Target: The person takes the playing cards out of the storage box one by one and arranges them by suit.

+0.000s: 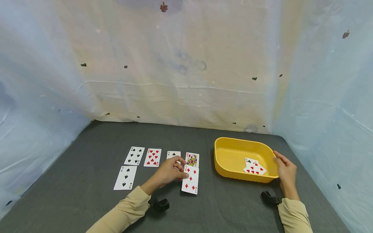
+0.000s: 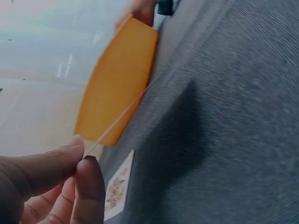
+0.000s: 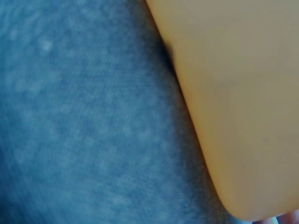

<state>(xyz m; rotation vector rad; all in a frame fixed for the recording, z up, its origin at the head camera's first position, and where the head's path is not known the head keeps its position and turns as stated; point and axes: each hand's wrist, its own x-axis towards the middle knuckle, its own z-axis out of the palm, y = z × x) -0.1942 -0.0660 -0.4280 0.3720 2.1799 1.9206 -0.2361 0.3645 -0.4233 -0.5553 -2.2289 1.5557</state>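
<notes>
My left hand (image 1: 172,170) pinches a five of diamonds (image 1: 191,184) by its left edge, between thumb and finger. In the left wrist view that playing card (image 2: 122,115) shows nearly edge-on, raised over the cloth with a dark shadow below. Its top overlaps a face card (image 1: 192,159) in the head view. A club card (image 1: 172,154) lies just beyond the left fingers, partly hidden by them. At the right, my right hand (image 1: 286,171) grips the right end rim of a yellow tub (image 1: 233,147). Inside the tub lie a hearts card (image 1: 256,169) and a club card (image 1: 250,160), overlapping.
Left of the left hand, a hearts card (image 1: 152,157), a spades card (image 1: 134,156) and a three of spades (image 1: 125,178) lie face up on the dark cloth (image 1: 221,207). Pale sheeting (image 1: 186,106) rises behind the table and along both sides.
</notes>
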